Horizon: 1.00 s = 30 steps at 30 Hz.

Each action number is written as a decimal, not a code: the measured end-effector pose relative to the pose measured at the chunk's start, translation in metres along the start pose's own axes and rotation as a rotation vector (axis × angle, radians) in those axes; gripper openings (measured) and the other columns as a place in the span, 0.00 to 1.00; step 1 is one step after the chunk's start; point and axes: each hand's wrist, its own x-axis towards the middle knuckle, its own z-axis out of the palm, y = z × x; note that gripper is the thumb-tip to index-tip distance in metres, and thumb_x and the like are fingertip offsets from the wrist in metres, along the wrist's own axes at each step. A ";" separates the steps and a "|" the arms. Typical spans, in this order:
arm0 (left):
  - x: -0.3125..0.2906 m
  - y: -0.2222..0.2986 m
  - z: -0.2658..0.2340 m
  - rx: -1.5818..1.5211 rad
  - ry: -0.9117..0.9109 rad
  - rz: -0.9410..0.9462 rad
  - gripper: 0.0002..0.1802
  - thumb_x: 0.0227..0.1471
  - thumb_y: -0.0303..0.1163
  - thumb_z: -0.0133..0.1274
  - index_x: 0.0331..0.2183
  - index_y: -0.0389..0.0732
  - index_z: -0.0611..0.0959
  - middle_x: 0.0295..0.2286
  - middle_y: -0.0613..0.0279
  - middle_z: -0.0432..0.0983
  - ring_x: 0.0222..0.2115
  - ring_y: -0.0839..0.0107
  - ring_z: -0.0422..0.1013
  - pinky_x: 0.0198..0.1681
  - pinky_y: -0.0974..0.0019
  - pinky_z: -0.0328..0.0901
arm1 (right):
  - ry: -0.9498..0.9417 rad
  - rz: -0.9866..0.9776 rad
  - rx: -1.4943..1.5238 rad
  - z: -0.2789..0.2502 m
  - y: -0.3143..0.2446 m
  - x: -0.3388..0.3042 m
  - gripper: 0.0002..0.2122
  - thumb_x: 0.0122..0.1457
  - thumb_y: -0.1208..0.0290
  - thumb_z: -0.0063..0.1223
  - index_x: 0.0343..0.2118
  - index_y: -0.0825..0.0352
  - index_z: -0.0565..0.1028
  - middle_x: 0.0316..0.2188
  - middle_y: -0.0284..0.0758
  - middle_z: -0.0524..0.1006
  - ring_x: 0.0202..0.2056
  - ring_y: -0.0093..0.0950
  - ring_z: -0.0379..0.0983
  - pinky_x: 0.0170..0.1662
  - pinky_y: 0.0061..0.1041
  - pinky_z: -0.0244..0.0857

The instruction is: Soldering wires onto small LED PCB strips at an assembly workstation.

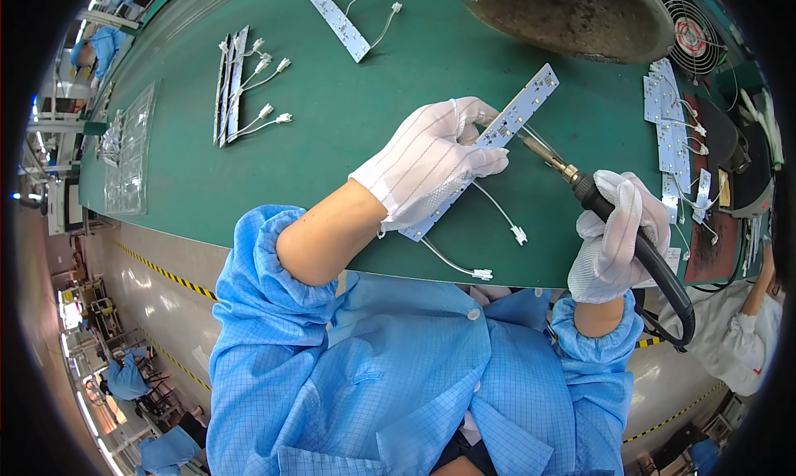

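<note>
My left hand (435, 157), in a white striped glove, grips a long white LED circuit board (524, 107) near its middle. The board is held at a slant, far end to the right. Short white wires with plugs (519, 235) hang from its near half. In my gloved right hand (622, 235) is a soldering iron (593, 196), held like a pen, its black cable curving down past the wrist. The iron's tip points up and left, close to the board's right edge beside a thin wire; whether they touch I cannot tell.
Other LED boards with wires lie at the top (338, 24), at the left (233, 90) and in a stack (668, 128) on the right. A clear plastic tray (128, 157) sits far left. A dark round fume hood (572, 16) overhangs the green mat, beside a fan (692, 36).
</note>
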 end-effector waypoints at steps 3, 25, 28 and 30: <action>0.000 -0.001 0.001 -0.017 0.001 0.002 0.25 0.42 0.36 0.59 0.42 0.35 0.75 0.31 0.60 0.73 0.30 0.74 0.67 0.36 0.71 0.63 | -0.036 -0.003 -0.113 -0.001 -0.004 0.002 0.14 0.55 0.75 0.51 0.43 0.75 0.67 0.32 0.44 0.73 0.33 0.33 0.74 0.34 0.24 0.74; -0.005 0.015 -0.016 0.312 -0.105 0.141 0.24 0.45 0.43 0.54 0.38 0.32 0.76 0.18 0.56 0.71 0.19 0.63 0.67 0.26 0.66 0.64 | 0.024 -0.320 -0.389 -0.002 0.004 0.012 0.14 0.57 0.73 0.49 0.44 0.70 0.63 0.31 0.41 0.73 0.31 0.31 0.73 0.31 0.23 0.72; -0.010 0.024 -0.034 0.620 -0.133 0.088 0.29 0.44 0.51 0.54 0.37 0.33 0.78 0.18 0.56 0.74 0.19 0.62 0.71 0.25 0.65 0.66 | 0.100 -0.201 -0.396 -0.002 0.002 0.013 0.14 0.57 0.73 0.48 0.44 0.68 0.63 0.32 0.39 0.74 0.30 0.30 0.73 0.29 0.22 0.71; -0.007 0.013 -0.036 0.887 0.021 0.256 0.32 0.42 0.55 0.55 0.38 0.34 0.79 0.24 0.53 0.76 0.24 0.57 0.73 0.28 0.62 0.67 | 0.147 -0.203 -0.376 0.001 0.001 0.014 0.14 0.57 0.74 0.49 0.44 0.68 0.63 0.33 0.39 0.74 0.30 0.30 0.73 0.30 0.23 0.71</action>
